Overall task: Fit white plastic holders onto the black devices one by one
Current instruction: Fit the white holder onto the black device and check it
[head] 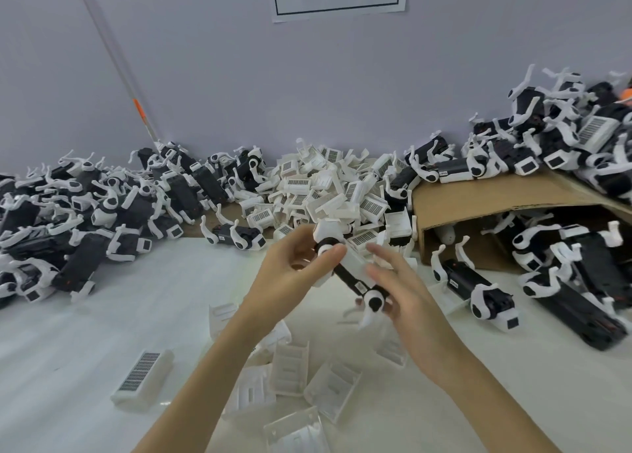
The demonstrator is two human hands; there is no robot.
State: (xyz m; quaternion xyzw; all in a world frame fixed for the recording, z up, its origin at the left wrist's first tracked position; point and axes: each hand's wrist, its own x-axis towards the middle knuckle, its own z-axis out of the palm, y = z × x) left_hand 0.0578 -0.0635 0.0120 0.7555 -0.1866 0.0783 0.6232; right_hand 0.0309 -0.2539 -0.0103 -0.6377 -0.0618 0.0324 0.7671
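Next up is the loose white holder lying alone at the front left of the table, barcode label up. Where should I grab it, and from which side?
Judging by its pose, come from above and pinch the white holder across its two long side walls, near the middle. It lies flat on the table with its label up, apart from the other holders, so both long sides look open. The label face is too broad and flat to grip.

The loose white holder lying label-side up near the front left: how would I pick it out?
Start at the white tabletop in front of the left forearm. Left of the cluster of loose holders, one white holder lies alone. It alone shows a dark barcode label on top; its neighbours show ribbed, unlabelled faces.
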